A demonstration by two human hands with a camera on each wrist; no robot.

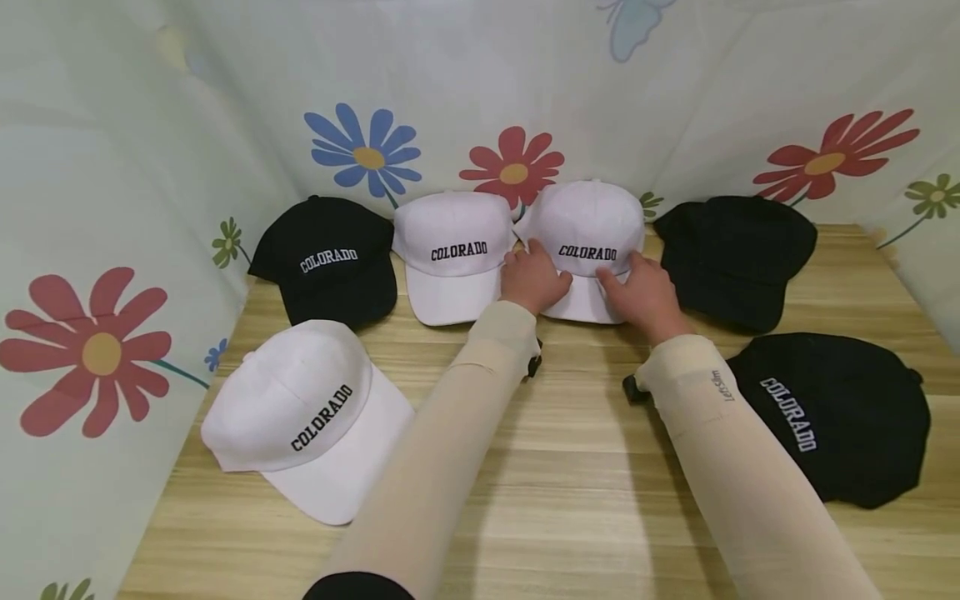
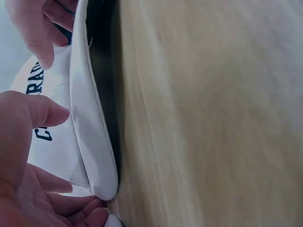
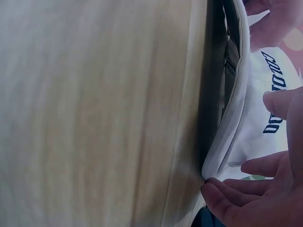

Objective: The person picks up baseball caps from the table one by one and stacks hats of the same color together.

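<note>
Flowered backdrop [image 1: 247, 92] stands behind the table [image 1: 555, 500]; four caps [image 1: 337, 283] form a back row, two lie nearer. Left hand [image 1: 532, 280] and right hand [image 1: 649, 297], fingers loose, touch the row's white cap [image 1: 591, 218] between them; this row seems nearly arranged, the nearer two perhaps remain.

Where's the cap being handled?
In the head view, the white cap sits at the back, right of centre, between left hand and right hand, left of a black cap.

I have the left arm [image 1: 431, 454] and right arm [image 1: 750, 467] stretched forward out there, left hand [image 1: 531, 279] and right hand [image 1: 648, 298] near each other yet apart, thumbs angled inward, fingers relaxed.
</note>
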